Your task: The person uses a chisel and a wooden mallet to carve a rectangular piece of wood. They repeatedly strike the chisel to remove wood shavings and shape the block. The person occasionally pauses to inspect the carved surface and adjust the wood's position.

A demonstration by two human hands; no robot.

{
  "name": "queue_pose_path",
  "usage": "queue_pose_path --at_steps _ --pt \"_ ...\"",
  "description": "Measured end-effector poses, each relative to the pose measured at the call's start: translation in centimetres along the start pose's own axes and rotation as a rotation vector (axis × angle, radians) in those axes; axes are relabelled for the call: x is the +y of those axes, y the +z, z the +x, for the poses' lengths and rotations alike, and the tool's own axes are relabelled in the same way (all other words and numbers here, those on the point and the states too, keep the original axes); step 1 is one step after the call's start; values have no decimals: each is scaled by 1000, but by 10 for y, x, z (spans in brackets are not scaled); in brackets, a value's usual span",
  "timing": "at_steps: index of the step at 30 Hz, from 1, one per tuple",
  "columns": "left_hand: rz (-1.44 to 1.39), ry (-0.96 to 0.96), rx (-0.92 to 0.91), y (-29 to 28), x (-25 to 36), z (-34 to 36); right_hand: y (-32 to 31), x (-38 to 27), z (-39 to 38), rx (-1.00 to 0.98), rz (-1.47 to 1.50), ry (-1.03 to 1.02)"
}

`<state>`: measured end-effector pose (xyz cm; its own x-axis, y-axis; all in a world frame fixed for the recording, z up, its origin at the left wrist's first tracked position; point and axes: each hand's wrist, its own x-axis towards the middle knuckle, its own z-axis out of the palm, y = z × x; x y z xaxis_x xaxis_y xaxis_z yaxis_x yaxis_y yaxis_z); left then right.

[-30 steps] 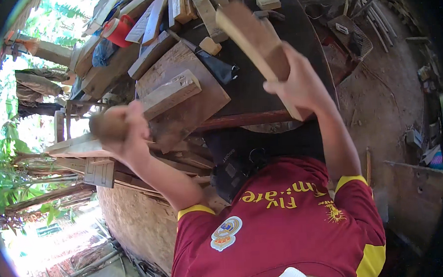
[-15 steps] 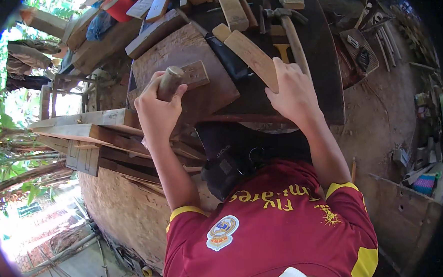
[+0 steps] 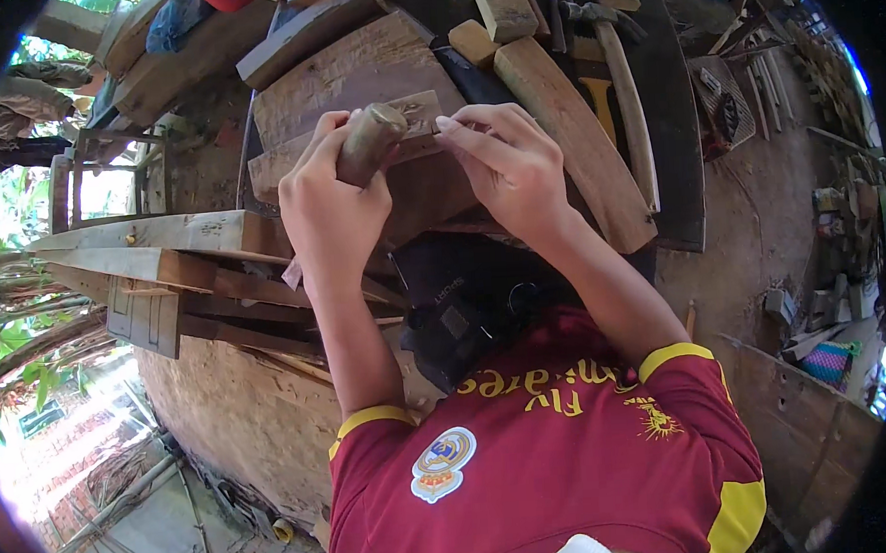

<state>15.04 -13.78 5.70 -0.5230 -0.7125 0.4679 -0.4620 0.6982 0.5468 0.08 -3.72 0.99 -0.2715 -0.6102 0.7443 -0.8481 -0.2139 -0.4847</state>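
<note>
My left hand is wrapped round a thick round wooden handle that points up toward me; whatever lies at its lower end is hidden by the hand. Beneath and beyond it, a flat wooden piece with a cut-out mark rests on a wide wooden board. My right hand has its fingers bent and drawn together, the tips at the right end of that wooden piece. I cannot make out what they pinch, if anything. Just right of this hand a thick wooden bar lies on the dark table.
A hammer and a yellow-handled brush lie right of the bar. More wood offcuts sit at the far side. Long planks jut out to the left. A wire basket stands on the ground at right.
My right hand has let go of the wooden bar, now lying on the table, and moved left to the marked wooden piece. My left hand keeps the handle, slightly farther right.
</note>
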Motion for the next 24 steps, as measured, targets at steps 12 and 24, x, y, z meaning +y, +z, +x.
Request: queue_pose_path --at_steps 12,24 --pt "-54 -58 -14 2 19 1 -17 -3 1 28 140 189" --pt "-324 -2 -252 -25 -18 -2 -109 -9 -43 -325 -456 575"
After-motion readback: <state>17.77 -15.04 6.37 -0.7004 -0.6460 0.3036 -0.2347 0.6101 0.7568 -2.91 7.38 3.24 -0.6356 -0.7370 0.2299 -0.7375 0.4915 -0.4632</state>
